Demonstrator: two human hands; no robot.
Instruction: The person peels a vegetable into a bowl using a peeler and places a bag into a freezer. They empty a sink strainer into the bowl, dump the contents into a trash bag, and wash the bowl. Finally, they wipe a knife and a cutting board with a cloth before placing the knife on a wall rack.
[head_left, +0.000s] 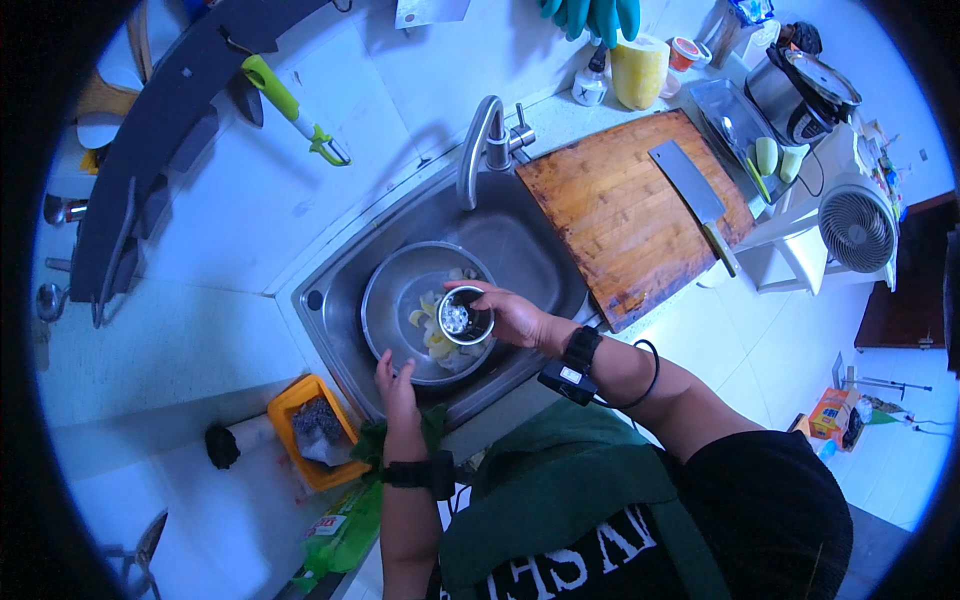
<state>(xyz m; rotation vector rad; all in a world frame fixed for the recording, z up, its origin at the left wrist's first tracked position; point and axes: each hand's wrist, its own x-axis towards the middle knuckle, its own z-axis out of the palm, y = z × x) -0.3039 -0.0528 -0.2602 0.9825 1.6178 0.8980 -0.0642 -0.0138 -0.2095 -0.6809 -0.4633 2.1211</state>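
Note:
My right hand (512, 316) grips a metal cup (484, 334) by its side, thumb over the rim. The inside of the cup looks shiny and wet. Below it, a round metal basin (390, 300) sits in the stainless steel sink (540, 255), with pale yellow-green peelings (438, 346) at its bottom. At the basin's near left rim is my left hand (397, 382), fingers apart and holding nothing; whether it touches the rim is hard to tell. A faucet (480, 150) curves over the sink's back edge.
A wooden cutting board (615, 217) overlaps the sink's right side, a cleaver (690, 184) lying on it. Behind stand a tray (716, 101) with peeled pieces and an electric cooker (795, 94). An orange basket (281, 409) with scrubbers is at left. A green peeler (292, 109) hangs above.

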